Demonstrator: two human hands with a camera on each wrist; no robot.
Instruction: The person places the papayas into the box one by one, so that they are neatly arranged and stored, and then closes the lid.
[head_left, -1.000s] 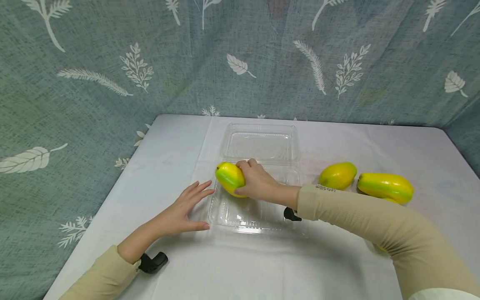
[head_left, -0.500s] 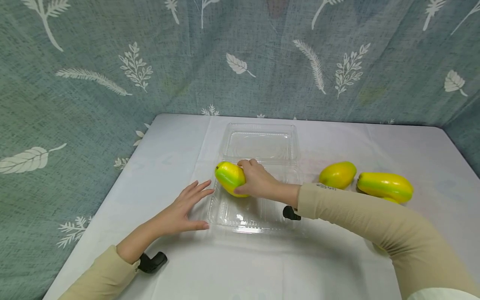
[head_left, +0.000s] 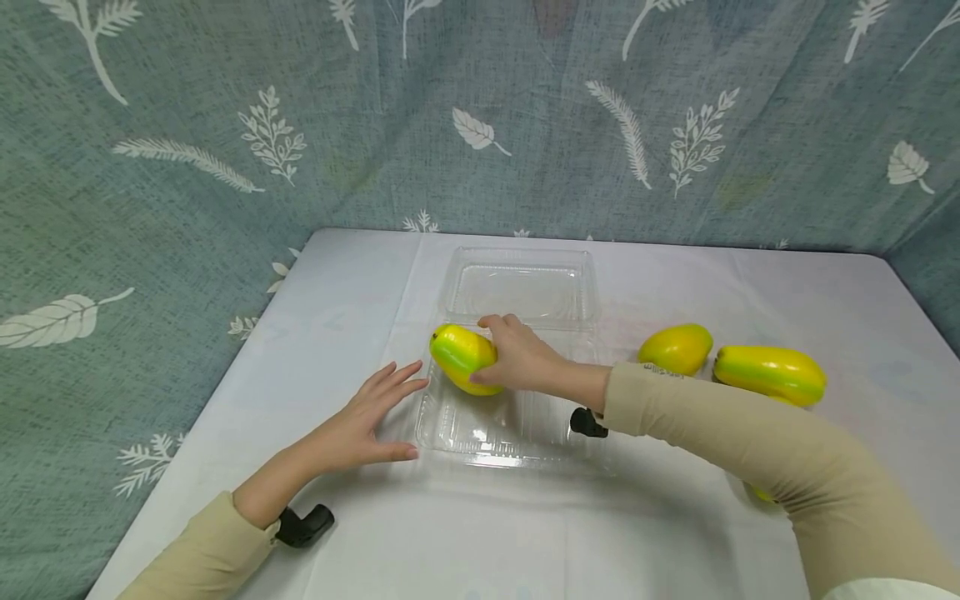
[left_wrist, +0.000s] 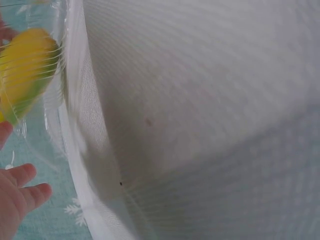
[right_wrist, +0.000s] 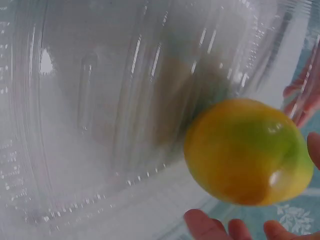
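Observation:
A yellow-green papaya point(head_left: 459, 354) lies at the left side of the base point(head_left: 465, 433) of a clear plastic clamshell box. My right hand point(head_left: 521, 358) is around its right end, fingers spread. In the right wrist view, a gap shows between the fingertips point(right_wrist: 202, 225) and the papaya point(right_wrist: 245, 150). My left hand point(head_left: 367, 425) is spread beside the base's left edge, holding nothing. Through the box wall, the left wrist view shows the papaya point(left_wrist: 30, 65) beyond the left fingers point(left_wrist: 35, 195).
The box's lid point(head_left: 525, 292) lies folded back behind the base. Two more yellow-green fruits, a rounder one point(head_left: 675, 348) and a longer one point(head_left: 772, 375), lie on the right of the white-covered table point(head_left: 450, 533). Others show partly behind the right sleeve point(head_left: 720, 425).
Over the last half second my right hand has shifted slightly right, loosening from the papaya and uncovering more of it. The papaya and my left hand look still.

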